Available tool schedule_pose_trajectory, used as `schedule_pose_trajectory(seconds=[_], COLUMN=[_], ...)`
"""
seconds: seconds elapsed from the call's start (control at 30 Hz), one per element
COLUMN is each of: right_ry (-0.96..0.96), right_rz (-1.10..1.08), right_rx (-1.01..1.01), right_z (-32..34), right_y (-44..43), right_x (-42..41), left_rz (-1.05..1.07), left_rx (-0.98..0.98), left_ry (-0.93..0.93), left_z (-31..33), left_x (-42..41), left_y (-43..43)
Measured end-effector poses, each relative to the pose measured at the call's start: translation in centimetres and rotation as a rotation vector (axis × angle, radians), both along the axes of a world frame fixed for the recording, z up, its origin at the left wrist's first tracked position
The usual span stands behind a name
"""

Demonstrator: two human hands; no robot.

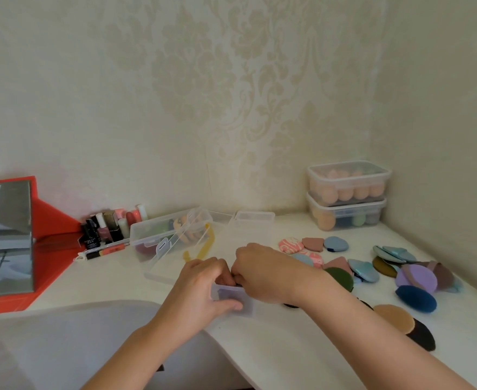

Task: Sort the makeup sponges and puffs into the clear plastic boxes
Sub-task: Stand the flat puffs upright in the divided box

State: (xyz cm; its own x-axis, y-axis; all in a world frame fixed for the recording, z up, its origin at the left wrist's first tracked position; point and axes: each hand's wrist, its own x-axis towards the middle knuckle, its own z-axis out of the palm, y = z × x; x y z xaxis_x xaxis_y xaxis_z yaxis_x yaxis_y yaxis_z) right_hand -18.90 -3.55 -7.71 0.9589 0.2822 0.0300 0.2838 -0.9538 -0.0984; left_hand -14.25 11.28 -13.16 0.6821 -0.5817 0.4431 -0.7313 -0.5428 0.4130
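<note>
On the white counter [260,347], the left hand [203,288] is gripping a small clear plastic box [231,299], thumb across its front. The right hand [262,273] is curling its fingers [244,263] into the box's top, their hold hidden. Colourful flat makeup puffs [364,270] are lying to the right. Two stacked clear lidded boxes of sponges [347,190] are sitting in the far corner.

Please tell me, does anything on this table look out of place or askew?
Nothing looks spilled or damaged. The loose puffs lie in an untidy, overlapping scatter on the right of the table. The open box on the left has its lid hanging at a slant. The left hand grips a small box.
</note>
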Motion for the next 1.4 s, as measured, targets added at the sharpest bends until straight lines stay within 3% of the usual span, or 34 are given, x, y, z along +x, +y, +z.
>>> schedule_pose_trajectory(seconds=[0.17,0.27,0.37,0.47,0.57,0.73,0.93,1.03,1.13,1.23,1.3,1.4], right_ry=[0.074,0.150,0.071,-0.026,0.153,0.441,0.443,0.436,0.125,-0.104,-0.143,-0.124], right_rz=[-0.005,-0.026,-0.138,-0.377,-0.552,-0.544,-0.566,-0.602,-0.612,-0.512,-0.391,-0.280], right_rx=[-0.046,0.131,0.262,0.094,-0.154,-0.329,-0.389,-0.300,-0.145,0.223,0.349,0.371], right_z=[0.3,0.9,2.4,2.7,1.9,0.9,0.3,1.6,3.2,3.8,3.7,2.7], right_y=[-0.3,-1.3,-3.6,-7.2,-9.4,-9.8,-9.4,-8.6,-7.3,-5.3,-3.6,-1.9], right_x=[0.0,0.1,0.1,0.2,0.3,1.1,1.7,1.0,0.0,-0.2,-0.3,-0.3], left_rz=[-0.026,0.014,0.024,0.015,-0.046,-0.072,-0.053,-0.043,-0.021,-0.009,-0.006,-0.009], left_rx=[0.015,0.065,0.135,0.135,0.154,0.138,0.146,0.141,0.145,0.159,0.158,0.155], left_ry=[-0.072,-0.001,-0.002,-0.035,-0.103,-0.108,-0.151,-0.156,-0.125,-0.115,-0.117,-0.108], left_z=[-0.1,0.1,0.5,0.5,0.5,0.6,-0.1,0.0,0.1,-0.2,-0.2,0.0], left_x=[0.2,-0.2,-0.4,-0.6,-0.6,-0.4,-0.1,-0.2,0.0,0.3,0.4,0.3], left_y=[0.0,0.0,-0.2,-0.3,-0.4,-0.8,-0.7,-0.8,-1.0,-1.0,-1.0,-1.1])
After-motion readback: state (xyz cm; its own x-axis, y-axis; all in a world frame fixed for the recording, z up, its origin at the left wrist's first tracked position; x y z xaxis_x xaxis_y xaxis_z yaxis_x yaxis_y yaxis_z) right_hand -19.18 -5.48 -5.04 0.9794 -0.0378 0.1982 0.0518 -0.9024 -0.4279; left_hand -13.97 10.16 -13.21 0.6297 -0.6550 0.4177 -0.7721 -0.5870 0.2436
